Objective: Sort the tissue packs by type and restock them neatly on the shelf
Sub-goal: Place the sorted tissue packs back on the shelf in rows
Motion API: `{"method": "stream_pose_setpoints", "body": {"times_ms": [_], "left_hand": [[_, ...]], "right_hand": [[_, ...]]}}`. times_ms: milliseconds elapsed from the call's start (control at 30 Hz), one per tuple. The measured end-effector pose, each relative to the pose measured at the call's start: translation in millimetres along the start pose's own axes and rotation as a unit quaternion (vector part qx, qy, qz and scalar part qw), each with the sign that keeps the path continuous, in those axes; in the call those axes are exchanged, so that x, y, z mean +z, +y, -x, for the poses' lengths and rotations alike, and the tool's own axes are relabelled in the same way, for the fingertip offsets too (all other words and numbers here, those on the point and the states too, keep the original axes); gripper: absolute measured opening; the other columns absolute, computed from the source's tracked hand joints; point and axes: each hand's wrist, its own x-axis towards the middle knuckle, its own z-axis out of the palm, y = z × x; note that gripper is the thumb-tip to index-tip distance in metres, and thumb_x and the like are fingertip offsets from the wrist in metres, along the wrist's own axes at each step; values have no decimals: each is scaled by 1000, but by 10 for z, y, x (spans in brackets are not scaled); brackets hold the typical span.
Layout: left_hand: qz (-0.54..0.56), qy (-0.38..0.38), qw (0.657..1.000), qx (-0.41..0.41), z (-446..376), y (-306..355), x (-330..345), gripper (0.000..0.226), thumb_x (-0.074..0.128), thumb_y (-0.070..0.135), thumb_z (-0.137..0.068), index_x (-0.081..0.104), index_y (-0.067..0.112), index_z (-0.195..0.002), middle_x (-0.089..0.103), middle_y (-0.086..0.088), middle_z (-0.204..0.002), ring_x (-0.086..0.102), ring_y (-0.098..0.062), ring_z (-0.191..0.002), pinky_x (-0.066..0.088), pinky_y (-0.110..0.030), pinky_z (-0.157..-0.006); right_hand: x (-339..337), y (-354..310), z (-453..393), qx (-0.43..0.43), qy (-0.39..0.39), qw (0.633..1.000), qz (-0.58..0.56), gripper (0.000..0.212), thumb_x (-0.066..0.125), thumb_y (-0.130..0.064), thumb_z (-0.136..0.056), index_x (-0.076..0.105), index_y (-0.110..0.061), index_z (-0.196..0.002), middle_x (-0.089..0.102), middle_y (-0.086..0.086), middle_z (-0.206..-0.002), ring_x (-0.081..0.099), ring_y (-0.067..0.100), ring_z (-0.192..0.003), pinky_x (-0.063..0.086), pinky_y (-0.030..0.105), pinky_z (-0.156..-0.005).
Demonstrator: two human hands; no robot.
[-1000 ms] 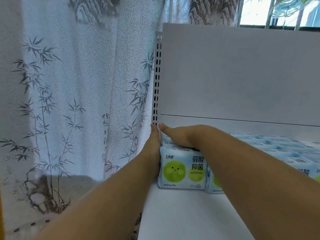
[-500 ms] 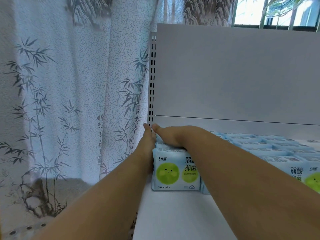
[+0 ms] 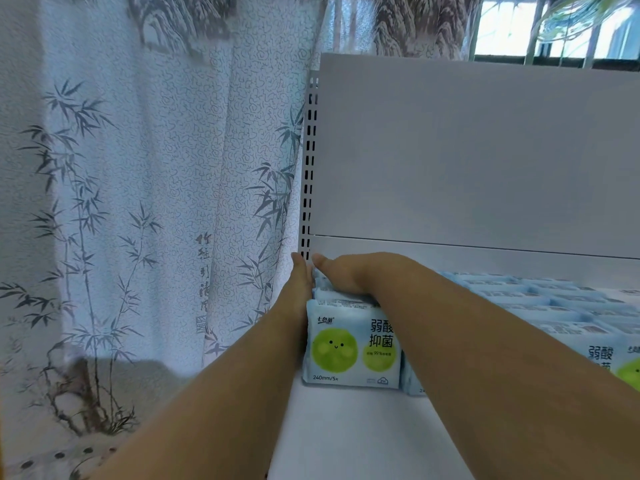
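Light-blue tissue packs with green smiling circles stand in rows on the white shelf. The front pack of the leftmost row faces me. My left hand lies flat against the left side of that row, fingers straight and pointing toward the back panel. My right hand rests on top of the same row, thumb pointing left, its fingers hidden beyond the packs. More rows of the same packs fill the shelf to the right, partly covered by my right forearm.
A grey back panel rises behind the packs, with a slotted upright at its left edge. A bamboo-print curtain hangs directly left of the shelf. A window shows at top right.
The view has turned slightly, so the shelf sits a little further left in frame. Both hands stay on the leftmost row of packs, which has not visibly moved.
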Motion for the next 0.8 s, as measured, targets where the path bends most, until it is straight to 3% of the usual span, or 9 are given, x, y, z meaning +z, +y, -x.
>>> {"method": "stream_pose_setpoints", "body": {"times_ms": [100, 233, 333, 367, 433, 500, 633, 733, 800], "left_hand": [[-15, -11, 1000, 0, 41, -17, 83, 69, 22, 51, -103, 42, 0, -144, 49, -25, -142, 46, -34, -133, 45, -31, -72], [3, -22, 1000, 3, -5, -34, 56, 66, 27, 53, -102, 48, 4, -140, 63, -21, -123, 58, -37, -116, 48, -31, -69], [18, -40, 999, 8, 27, -8, 69, 53, 38, 55, -97, 63, 10, -109, 60, -16, -113, 63, -25, -93, 56, -27, -67], [9, -39, 999, -2, 39, -1, 80, 47, 42, 50, -96, 63, 9, -105, 59, -16, -114, 62, -23, -98, 55, -26, -76], [43, -42, 998, 1, 19, 15, 49, 48, 32, 36, -104, 48, 5, -136, 44, -16, -142, 44, -27, -132, 40, -24, -95], [-12, -22, 999, 31, 70, 30, 37, 62, 16, 42, -106, 28, 0, -151, 32, -26, -152, 26, -33, -143, 40, -28, -94], [-49, -46, 998, 21, 115, -53, 19, 74, 14, 51, -103, 41, -6, -142, 38, -27, -114, 37, -31, -119, 44, -38, -80], [-75, -74, 994, 24, -25, -48, -20, 69, 17, 57, -101, 59, 3, -105, 74, -12, -76, 72, -16, -66, 54, -22, -52], [-95, -34, 994, 31, -122, -47, -85, 72, 20, 62, -98, 61, 5, -109, 75, -9, -80, 72, -16, -70, 56, -24, -61]], "right_hand": [[39, 2, 14, -10, -12, 999, 52, 63, 8, -53, -104, 25, -20, -155, 23, 12, -161, 23, 27, -148, 16, 43, -117], [-30, 42, 37, -19, -23, 999, 39, 68, 9, -57, -103, 27, -15, -154, 23, 11, -161, 22, 25, -148, 15, 42, -118], [-123, 7, 106, -47, 19, 998, 38, 88, 13, -76, -91, 32, -15, -152, 31, 8, -159, 31, 25, -144, 20, 46, -118], [-151, 7, 174, -61, 25, 997, 48, 95, 18, -83, -86, 31, -16, -152, 33, 6, -158, 33, 25, -143, 22, 46, -118], [-176, 24, 348, -100, 1, 991, 92, 104, 38, -89, -74, 31, -20, -151, 37, 0, -155, 38, 22, -139, 27, 43, -116], [-93, 102, 538, -119, -37, 980, 153, 104, 66, -83, -61, 37, -28, -144, 46, -6, -147, 49, 18, -128, 36, 37, -110], [163, 188, 653, -103, 4, 958, 269, 139, 85, -68, -48, 4, -30, -155, 22, 5, -160, 24, 27, -146, 30, 47, -116], [314, 195, 557, -119, 89, 932, 330, 136, 89, -57, -53, 8, -20, -155, 34, 14, -149, 33, 35, -138, 36, 45, -108], [371, 208, 491, -130, 138, 917, 350, 127, 88, -55, -56, 14, -17, -152, 40, 15, -144, 39, 35, -133, 39, 45, -104]]}}
